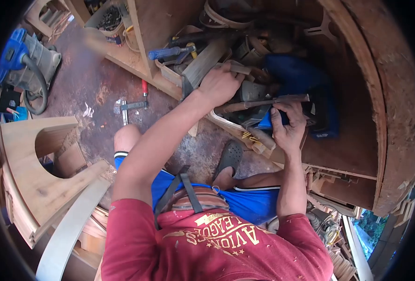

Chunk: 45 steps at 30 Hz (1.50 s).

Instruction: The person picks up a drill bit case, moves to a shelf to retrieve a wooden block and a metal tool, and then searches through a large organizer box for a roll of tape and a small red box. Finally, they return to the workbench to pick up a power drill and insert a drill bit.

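Reaching into the far shelf [348, 150], we clench our left hand [220, 83] round a pale wooden handle [240, 69] (worn); our right hand [288, 125] grips a blue tool [296, 77].

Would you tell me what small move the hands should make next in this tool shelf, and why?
Probably draw the left hand back, easing the wooden handle it grips out of the tool pile, with the right hand pressing the blue tool down: the pile crowds close around that handle.

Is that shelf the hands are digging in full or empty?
Full: the shelf is piled with tools; the left hand and right hand each grip one.
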Available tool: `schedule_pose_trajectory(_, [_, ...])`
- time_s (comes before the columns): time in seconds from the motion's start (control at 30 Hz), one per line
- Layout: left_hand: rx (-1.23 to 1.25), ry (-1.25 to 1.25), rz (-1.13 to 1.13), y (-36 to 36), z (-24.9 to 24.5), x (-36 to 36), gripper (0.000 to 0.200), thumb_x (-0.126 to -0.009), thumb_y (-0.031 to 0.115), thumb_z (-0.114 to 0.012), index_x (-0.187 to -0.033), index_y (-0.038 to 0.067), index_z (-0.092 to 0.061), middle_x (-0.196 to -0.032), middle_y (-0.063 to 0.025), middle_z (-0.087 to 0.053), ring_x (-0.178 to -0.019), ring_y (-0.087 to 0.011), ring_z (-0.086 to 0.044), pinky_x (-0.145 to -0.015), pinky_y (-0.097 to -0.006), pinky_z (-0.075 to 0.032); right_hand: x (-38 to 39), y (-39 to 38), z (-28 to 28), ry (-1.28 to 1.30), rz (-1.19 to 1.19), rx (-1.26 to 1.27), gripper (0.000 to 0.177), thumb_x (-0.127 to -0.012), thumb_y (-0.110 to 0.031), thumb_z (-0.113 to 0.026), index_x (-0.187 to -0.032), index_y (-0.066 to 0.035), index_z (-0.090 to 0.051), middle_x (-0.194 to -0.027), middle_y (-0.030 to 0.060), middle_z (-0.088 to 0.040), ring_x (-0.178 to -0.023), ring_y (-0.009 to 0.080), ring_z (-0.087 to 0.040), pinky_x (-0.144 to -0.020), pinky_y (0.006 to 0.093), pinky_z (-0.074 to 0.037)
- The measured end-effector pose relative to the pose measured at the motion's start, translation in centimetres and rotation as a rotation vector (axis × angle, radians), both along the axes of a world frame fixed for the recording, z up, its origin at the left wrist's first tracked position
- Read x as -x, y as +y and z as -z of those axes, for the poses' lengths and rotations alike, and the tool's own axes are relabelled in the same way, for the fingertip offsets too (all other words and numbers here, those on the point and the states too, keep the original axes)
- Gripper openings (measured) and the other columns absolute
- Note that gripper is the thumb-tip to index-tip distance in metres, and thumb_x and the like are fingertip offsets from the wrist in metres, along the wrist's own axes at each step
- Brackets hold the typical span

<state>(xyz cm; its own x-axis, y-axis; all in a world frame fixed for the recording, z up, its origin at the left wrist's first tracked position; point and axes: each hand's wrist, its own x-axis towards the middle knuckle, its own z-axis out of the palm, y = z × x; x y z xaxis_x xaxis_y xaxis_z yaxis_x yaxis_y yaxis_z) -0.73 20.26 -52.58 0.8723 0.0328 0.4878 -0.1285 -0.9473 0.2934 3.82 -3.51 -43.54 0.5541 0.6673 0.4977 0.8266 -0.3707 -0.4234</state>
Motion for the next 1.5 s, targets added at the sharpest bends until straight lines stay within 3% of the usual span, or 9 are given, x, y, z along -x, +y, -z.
schedule_pose_trajectory(0.23, [0.314, -0.124, -0.028, -0.2, 1.1, 0.3, 0.021, -0.084, 0.012, -0.065, -0.101, 0.007, -0.075, -0.097, -0.0111, -0.074, -0.109, -0.0340, -0.067, -0.091, -0.0441, -0.057, -0.3, 0.1, -0.2, -0.034, -0.008, -0.008, 0.009, -0.087, -0.007, -0.073, -0.094, -0.002, -0.074, -0.094, 0.0130, -0.071, -0.096, 0.0301, -0.065, -0.087, 0.0381, -0.050])
schedule_pose_trajectory(0.37, [0.059, -0.174, -0.107, -0.7, 1.3, -0.2, 0.018, -0.082, 0.012, -0.065, -0.097, 0.007, -0.075, -0.093, -0.0099, -0.072, -0.096, -0.0308, -0.068, -0.081, -0.0415, -0.059, -0.3, 0.4, 0.0, -0.022, 0.004, -0.023, 0.009, -0.084, -0.008, -0.073, -0.091, -0.004, -0.073, -0.091, 0.0122, -0.069, -0.093, 0.0318, -0.064, -0.087, 0.0404, -0.049])
schedule_pose_trajectory(0.5, [-0.023, 0.013, -0.141, -0.9, 0.6, -0.1, 0.022, -0.083, 0.014, -0.061, -0.096, 0.007, -0.078, -0.099, -0.0104, -0.075, -0.106, -0.0327, -0.068, -0.087, -0.0433, -0.057, -0.1, 0.6, 0.0, -0.029, 0.018, -0.038, 0.009, -0.082, -0.008, -0.072, -0.091, -0.005, -0.073, -0.089, 0.0119, -0.069, -0.093, 0.0325, -0.063, -0.087, 0.0420, -0.048])
schedule_pose_trajectory(0.8, [0.078, 0.080, -0.184, -0.7, 0.7, 0.0, 0.020, -0.080, 0.014, -0.065, -0.092, 0.002, -0.076, -0.098, -0.0136, -0.075, -0.105, -0.0319, -0.068, -0.088, -0.0455, -0.054, 0.0, 0.6, -0.2, -0.024, 0.012, -0.024, 0.009, -0.083, -0.009, -0.072, -0.091, -0.005, -0.073, -0.089, 0.0125, -0.069, -0.091, 0.0324, -0.063, -0.088, 0.0421, -0.047])
schedule_pose_trajectory(0.83, [0.161, 0.076, -0.179, -0.6, 0.4, 0.3, 0.016, -0.080, 0.013, -0.064, -0.087, 0.002, -0.074, -0.096, -0.0174, -0.074, -0.099, -0.0362, -0.070, -0.086, -0.0519, -0.054, -0.1, 0.6, -0.2, -0.031, 0.004, -0.028, 0.009, -0.083, -0.008, -0.072, -0.091, -0.004, -0.073, -0.089, 0.0125, -0.069, -0.091, 0.0322, -0.063, -0.088, 0.0419, -0.047])
schedule_pose_trajectory(1.07, [0.648, -0.192, -0.363, -1.4, -2.0, 6.5, 0.021, -0.097, 0.015, -0.058, -0.096, 0.001, -0.074, -0.098, -0.0205, -0.073, -0.094, -0.0411, -0.068, -0.083, -0.0480, -0.054, -0.2, 0.7, -0.2, -0.060, -0.023, -0.060, 0.008, -0.084, -0.006, -0.070, -0.090, -0.003, -0.073, -0.090, 0.0125, -0.070, -0.091, 0.0323, -0.064, -0.088, 0.0405, -0.048])
schedule_pose_trajectory(1.2, [1.014, -0.205, -0.471, -2.0, -1.9, 10.7, 0.022, -0.098, 0.018, -0.067, -0.103, -0.002, -0.074, -0.087, -0.0147, -0.074, -0.077, -0.0190, -0.068, -0.072, -0.0343, -0.052, -0.4, 0.7, 0.0, -0.059, -0.002, -0.054, 0.007, -0.083, -0.006, -0.071, -0.089, -0.004, -0.073, -0.091, 0.0123, -0.071, -0.090, 0.0320, -0.065, -0.088, 0.0404, -0.048])
schedule_pose_trajectory(1.3, [1.124, -0.164, -0.485, -3.0, -1.9, 11.6, 0.017, -0.094, 0.013, -0.070, -0.099, -0.002, -0.073, -0.072, -0.0133, -0.062, -0.059, -0.0217, -0.053, -0.060, -0.0372, -0.045, -0.5, 0.5, 0.3, -0.049, 0.013, -0.042, 0.007, -0.082, -0.006, -0.072, -0.089, -0.004, -0.073, -0.092, 0.0118, -0.072, -0.091, 0.0317, -0.065, -0.088, 0.0402, -0.048])
schedule_pose_trajectory(1.5, [1.025, -0.189, -0.489, -4.0, -0.9, 11.1, 0.019, -0.093, 0.014, -0.070, -0.102, -0.002, -0.072, -0.072, -0.0132, -0.060, -0.062, -0.0251, -0.058, -0.063, -0.0400, -0.048, -0.5, 0.6, 0.1, -0.044, 0.018, -0.043, 0.007, -0.082, -0.007, -0.072, -0.089, -0.004, -0.073, -0.093, 0.0117, -0.072, -0.093, 0.0323, -0.064, -0.090, 0.0406, -0.047])
